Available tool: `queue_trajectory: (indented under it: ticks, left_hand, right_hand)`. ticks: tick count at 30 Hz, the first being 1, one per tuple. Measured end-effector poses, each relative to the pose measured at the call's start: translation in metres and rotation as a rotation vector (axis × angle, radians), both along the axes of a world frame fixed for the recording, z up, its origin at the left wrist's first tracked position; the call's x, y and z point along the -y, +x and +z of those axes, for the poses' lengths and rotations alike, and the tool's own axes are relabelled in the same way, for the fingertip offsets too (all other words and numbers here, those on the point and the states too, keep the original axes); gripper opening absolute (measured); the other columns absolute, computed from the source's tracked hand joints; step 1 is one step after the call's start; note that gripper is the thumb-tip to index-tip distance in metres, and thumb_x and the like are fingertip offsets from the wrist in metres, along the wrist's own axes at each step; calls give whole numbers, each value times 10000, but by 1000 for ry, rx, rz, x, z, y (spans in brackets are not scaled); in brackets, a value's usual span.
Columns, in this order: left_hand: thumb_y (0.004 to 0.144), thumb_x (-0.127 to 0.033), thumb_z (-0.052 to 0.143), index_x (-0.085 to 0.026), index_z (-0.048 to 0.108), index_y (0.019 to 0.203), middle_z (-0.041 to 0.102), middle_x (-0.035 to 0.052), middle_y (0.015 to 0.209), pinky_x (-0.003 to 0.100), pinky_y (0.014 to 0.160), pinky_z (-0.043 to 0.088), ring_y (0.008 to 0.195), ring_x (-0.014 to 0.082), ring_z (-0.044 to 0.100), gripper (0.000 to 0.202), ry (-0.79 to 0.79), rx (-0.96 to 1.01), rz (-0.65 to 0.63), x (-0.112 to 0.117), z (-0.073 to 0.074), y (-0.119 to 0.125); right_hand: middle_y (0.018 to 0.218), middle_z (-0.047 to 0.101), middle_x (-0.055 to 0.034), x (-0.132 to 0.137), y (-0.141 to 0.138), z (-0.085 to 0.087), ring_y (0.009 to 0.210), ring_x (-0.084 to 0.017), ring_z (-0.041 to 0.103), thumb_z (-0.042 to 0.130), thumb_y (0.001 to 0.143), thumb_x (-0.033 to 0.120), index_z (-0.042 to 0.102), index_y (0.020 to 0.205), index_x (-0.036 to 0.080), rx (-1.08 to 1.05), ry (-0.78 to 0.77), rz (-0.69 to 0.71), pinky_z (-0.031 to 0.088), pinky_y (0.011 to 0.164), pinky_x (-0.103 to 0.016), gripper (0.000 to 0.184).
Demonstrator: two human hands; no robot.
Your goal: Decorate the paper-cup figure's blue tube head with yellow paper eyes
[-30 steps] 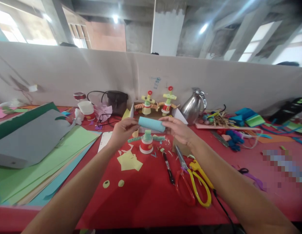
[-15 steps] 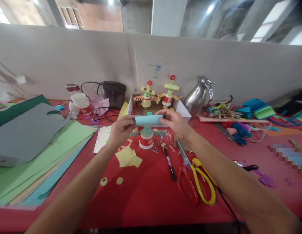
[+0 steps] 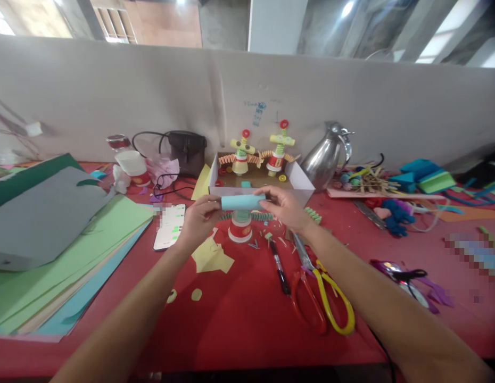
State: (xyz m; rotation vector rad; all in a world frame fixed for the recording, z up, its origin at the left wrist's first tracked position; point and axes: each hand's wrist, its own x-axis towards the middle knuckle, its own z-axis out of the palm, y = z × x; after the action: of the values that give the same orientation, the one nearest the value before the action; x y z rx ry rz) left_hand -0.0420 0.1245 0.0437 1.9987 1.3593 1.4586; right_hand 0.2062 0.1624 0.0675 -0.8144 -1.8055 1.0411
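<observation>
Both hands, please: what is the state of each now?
Left hand: closed, holding the blue paper tube by its left end.
Right hand: closed, holding its right end.

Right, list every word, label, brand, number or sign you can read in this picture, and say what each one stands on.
Nothing can be read with certainty.
White partition: blue handwriting, too blurred to read.
Phone: marks on its screen, too small to read.
Red-and-white cup below the blue paper roll: yellowish mark, too blurred to read.
Black pen: any print on it is too small to read.
</observation>
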Motion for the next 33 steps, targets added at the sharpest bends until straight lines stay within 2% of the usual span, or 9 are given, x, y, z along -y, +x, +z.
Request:
queue_trajectory:
  ticks: [4,6,10,13,16,19,25,29,33]
  left_hand:
    - [775,-339,718,-202,685,824,660,76,1056,364,922,511,999,218,642,149,-47,31,-11,1,-6,2]
    - [757,-359,750,-207,640,942,646,65,1045,368,905,522,986,210,650,263,-104,114,-25,3,-6,3]
    - [699,-339,818,-280,492,1270,541,78,1305,354,908,530,1018,182,651,660,-168,214,-58,8,6,8]
    - [759,-350,767,-312,490,1354,494,93,1415,349,920,537,1109,207,626,658,-239,261,-178,11,18,12]
    - [815,-376,703,-250,593,1280,631,84,1231,338,867,556,1022,201,648,494,-314,313,-230,10,23,15]
    - [808,-381,710,-231,646,1221,684,54,1056,313,819,547,899,169,650,444,-326,328,-165,9,20,16]
    - [750,-438,748,-207,675,1216,685,31,868,297,740,509,812,172,631,525,-375,337,-57,10,15,13]
    - [744,-430,734,-204,691,1221,662,20,774,265,608,452,700,152,586,529,-420,303,-7,11,12,15]
    - [756,-378,713,-225,684,1251,654,18,773,249,564,412,662,134,541,519,-425,295,-19,13,8,18]
  right_hand:
    - [1064,680,-19,3,0,-6,951,-194,622,622,845,253,686,1040,244,25,20,-20,499,882,-370,206]
    - [1068,679,-21,5,-1,-6,950,-196,621,619,843,248,689,1039,242,27,27,-27,499,879,-373,209]
    - [1068,682,-24,5,0,-3,967,-207,633,622,847,252,690,1056,254,10,16,-19,515,883,-384,220]
    - [1097,681,-26,5,1,-1,970,-208,645,623,855,254,686,1075,263,3,15,7,533,887,-392,229]
    - [1143,673,-31,7,2,0,992,-208,647,639,848,239,670,1104,268,8,41,23,538,912,-407,259]
    - [1184,660,-40,10,1,1,1056,-219,643,660,833,221,656,1110,266,23,73,32,532,952,-429,281]
    - [1255,651,-40,7,-3,-4,1172,-227,611,648,844,203,663,1147,285,70,175,11,516,1010,-436,314]
    - [1236,663,-50,6,-3,-17,1172,-229,618,635,853,184,674,1165,288,118,256,-31,527,999,-424,331]
    - [1274,658,-62,11,-3,-32,1243,-243,577,624,862,162,691,1157,291,135,319,-73,439,1096,-474,329]
